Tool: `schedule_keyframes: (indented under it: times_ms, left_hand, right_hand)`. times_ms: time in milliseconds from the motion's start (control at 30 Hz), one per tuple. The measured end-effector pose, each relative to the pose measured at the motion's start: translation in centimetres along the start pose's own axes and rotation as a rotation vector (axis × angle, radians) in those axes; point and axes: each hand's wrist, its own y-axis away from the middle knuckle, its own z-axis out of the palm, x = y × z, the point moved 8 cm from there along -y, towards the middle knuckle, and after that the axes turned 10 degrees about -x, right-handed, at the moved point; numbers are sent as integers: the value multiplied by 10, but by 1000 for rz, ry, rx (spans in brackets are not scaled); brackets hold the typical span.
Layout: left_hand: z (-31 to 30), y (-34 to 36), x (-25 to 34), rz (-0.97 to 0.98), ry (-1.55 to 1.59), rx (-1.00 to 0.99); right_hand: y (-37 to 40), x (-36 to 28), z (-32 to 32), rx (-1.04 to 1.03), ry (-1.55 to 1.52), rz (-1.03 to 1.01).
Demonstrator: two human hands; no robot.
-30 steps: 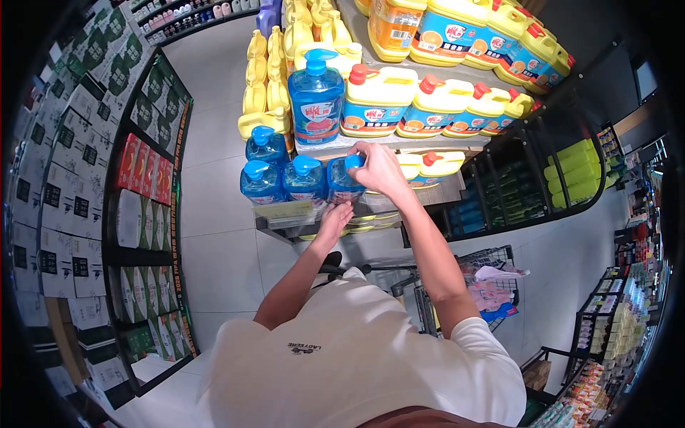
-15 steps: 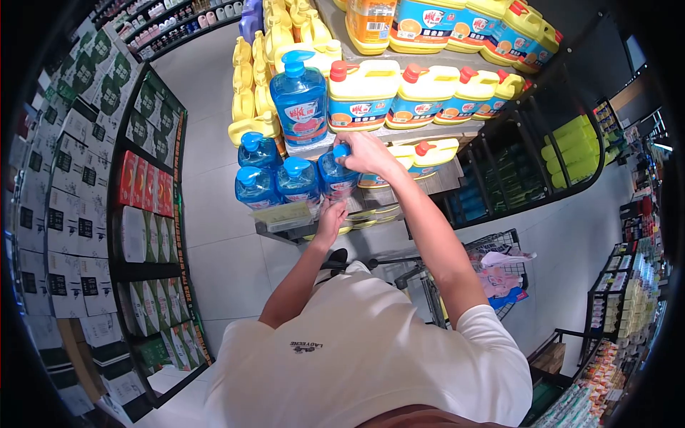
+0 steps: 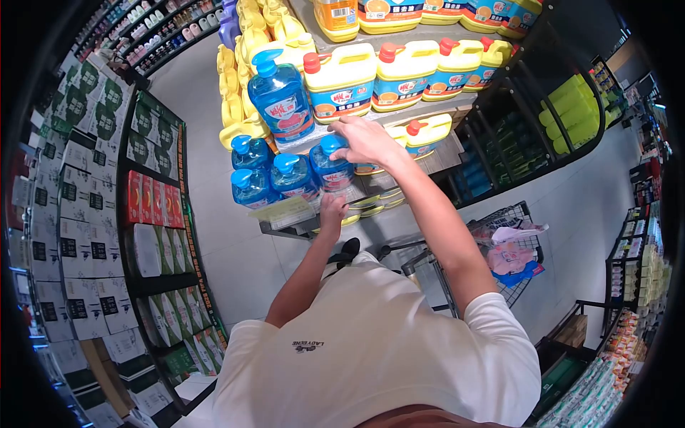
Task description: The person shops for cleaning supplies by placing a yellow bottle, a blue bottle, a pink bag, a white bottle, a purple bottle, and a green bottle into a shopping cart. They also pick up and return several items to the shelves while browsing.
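Note:
A blue pump bottle of dish soap (image 3: 333, 171) stands upright at the front of the lower shelf. My right hand (image 3: 369, 143) reaches over its top, the fingers curved behind the pump head and the thumb in front. Just below the bottle's base, my left hand (image 3: 332, 212) is closed at the shelf's front edge; what its fingers hold, if anything, is hidden. Beside the bottle are several similar blue bottles (image 3: 292, 177). A larger blue pump bottle (image 3: 280, 107) stands one tier higher, next to yellow jugs with red caps (image 3: 342, 85).
A pale price card (image 3: 284, 212) projects from the shelf front. To the right is a wire shopping cart (image 3: 526, 250) with plastic-wrapped goods. Shelving with boxed packs (image 3: 163, 250) runs along the left, across a grey tiled aisle (image 3: 214, 171).
My right hand's fingers have lifted and spread slightly around the pump head. My left hand has dropped slightly at the shelf edge. The whole view has shifted a little.

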Motion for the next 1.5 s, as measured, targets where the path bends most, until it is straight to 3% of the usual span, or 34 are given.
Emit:
schedule_keyframes:
  times_ms: [133,167,233,267,333,367,433,567,700,733,767,900,1000,1067,1100,1133,1167,1200,1233,1267,1300,1333,1467,1500]
  left_hand:
    - [32,39,-24,-3,-200,38]
    - [50,53,-23,-17,-210,34]
    - [106,78,-47,-249,-444,-408]
    - [115,88,-61,-270,-455,-418]
    - [162,117,-84,-130,-579,-824]
    - [180,128,-87,-175,-584,-879]
    - [232,173,-65,423,-1328,-1100]
    - [274,224,-86,725,-1442,-1331]
    - [270,242,-128,502,-1453,-1372]
    - [261,237,-143,370,-1678,-1332]
    - [250,231,-154,229,-1902,-1274]
    - [253,228,-163,299,-2013,-1188]
    - [256,226,-164,232,-2038,-1083]
    - [257,223,-159,189,-2070,-946]
    - [252,221,-163,139,-2146,-931]
    - [253,224,-161,138,-2109,-944]
    - [260,228,-157,178,-2102,-957]
    - [256,226,-159,177,-2094,-943]
    - [261,228,-156,99,-2099,-929]
    - [261,226,-154,110,-2104,-910]
    - [260,227,-155,110,-2108,-913]
    - [257,226,-153,105,-2127,-857]
    - [254,224,-159,85,-2190,-889]
    - [253,224,-161,66,-2226,-902]
  right_hand:
    - [72,10,-67,179,-262,11]
    - [101,20,-81,313,-291,-23]
    - [167,51,-95,411,-393,149]
    - [204,71,-95,399,-384,304]
    - [294,113,-83,513,-337,475]
    - [345,136,-69,562,-373,596]
    - [456,165,-36,578,-380,853]
    - [674,167,32,475,-213,1337]
    - [811,152,104,476,-239,1614]
    - [829,154,126,482,-267,1626]
    - [841,155,149,486,-298,1635]
    - [839,195,228,452,-471,1563]
    - [802,238,298,265,-771,1482]
    - [788,269,352,23,-690,1410]
    - [773,294,421,-324,-87,908]
    - [770,303,457,-579,-134,924]
    - [772,309,493,-616,-96,847]
    - [764,305,492,-454,-98,752]
    - [761,309,500,-385,-250,842]
    - [788,335,565,-449,-421,1022]
    - [776,330,552,-234,-529,1048]
    - [765,330,564,-242,-530,1000]
    - [791,330,625,42,-902,1495]
    - [788,327,623,70,-890,1458]
